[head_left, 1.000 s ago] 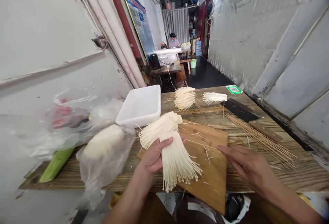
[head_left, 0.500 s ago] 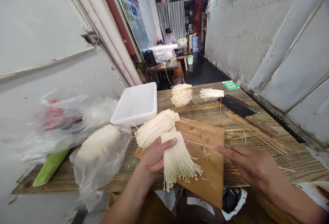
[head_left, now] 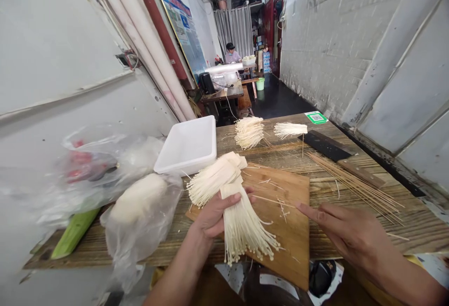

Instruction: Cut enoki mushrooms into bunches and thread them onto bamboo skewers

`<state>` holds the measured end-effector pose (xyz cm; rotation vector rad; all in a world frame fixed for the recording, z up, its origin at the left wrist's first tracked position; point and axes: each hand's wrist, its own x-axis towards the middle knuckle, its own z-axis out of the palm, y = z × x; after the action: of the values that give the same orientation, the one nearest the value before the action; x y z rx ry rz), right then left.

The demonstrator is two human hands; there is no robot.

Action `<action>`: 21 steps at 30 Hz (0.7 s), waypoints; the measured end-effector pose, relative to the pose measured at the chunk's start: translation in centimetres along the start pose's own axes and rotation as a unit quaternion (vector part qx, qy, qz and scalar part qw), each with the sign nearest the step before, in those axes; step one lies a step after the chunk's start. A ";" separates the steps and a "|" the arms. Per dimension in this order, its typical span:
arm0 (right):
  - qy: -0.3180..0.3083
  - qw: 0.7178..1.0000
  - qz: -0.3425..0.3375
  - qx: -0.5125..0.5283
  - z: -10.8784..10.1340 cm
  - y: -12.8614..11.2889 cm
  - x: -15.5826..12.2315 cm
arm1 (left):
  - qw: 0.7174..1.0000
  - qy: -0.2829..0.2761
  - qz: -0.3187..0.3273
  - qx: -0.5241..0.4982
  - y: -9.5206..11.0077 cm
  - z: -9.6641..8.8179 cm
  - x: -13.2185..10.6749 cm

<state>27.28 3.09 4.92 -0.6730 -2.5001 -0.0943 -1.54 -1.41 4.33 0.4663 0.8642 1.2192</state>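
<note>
My left hand point(head_left: 212, 217) is closed around a bundle of white enoki mushrooms point(head_left: 245, 229) lying on a wooden cutting board point(head_left: 291, 231), caps pointing toward me. A second enoki bundle point(head_left: 213, 178) rests just behind it, half on the board. My right hand point(head_left: 347, 233) lies flat at the board's right edge, fingers stretched out and holding nothing. Thin bamboo skewers point(head_left: 354, 184) are spread on the table to its right.
A white plastic tray point(head_left: 187, 146) stands at the back left. Two more enoki bunches point(head_left: 249, 132) point(head_left: 289, 129) and a cleaver point(head_left: 336, 151) lie farther back. Plastic bags point(head_left: 136, 212) with mushrooms crowd the left. A person sits at a distant table point(head_left: 230, 54).
The view shifted slightly. My left hand keeps its hold on the enoki bundle and my right hand stays flat beside the board with hardly any movement.
</note>
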 end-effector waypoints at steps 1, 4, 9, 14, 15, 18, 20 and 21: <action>0.001 1.000 -0.009 -0.002 0.0 0.0 0.0 | 1.000 -0.009 0.000 -0.005 0.0 -0.2 0.0; -0.012 1.000 -0.016 0.002 -0.1 -0.2 0.0 | 0.999 -0.034 0.002 -0.015 -0.1 -0.6 -0.1; -0.046 0.999 -0.003 0.022 -0.2 -0.5 -0.3 | 0.999 -0.029 -0.004 -0.014 -0.1 -0.1 -0.4; -0.047 0.999 0.004 0.026 -0.2 -0.5 -0.6 | 1.000 -0.010 -0.003 0.003 0.1 0.6 -0.5; -0.045 0.999 0.007 0.025 -0.2 -0.5 -0.6 | 1.000 -0.007 -0.003 0.007 0.1 0.7 -0.5; -0.040 0.999 0.012 0.017 -0.2 -0.4 -0.6 | 1.000 -0.004 0.003 0.018 0.1 0.8 -0.4; -0.039 0.999 0.016 0.008 -0.2 -0.4 -0.6 | 1.000 -0.005 0.007 0.022 0.0 0.8 -0.4; -0.038 0.999 0.018 0.007 -0.2 -0.4 -0.6 | 1.000 -0.004 0.007 0.024 0.0 0.8 -0.4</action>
<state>27.61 2.41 4.80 -0.7276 -2.5576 -0.0392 -0.93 -1.68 4.93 0.5161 0.8860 1.2100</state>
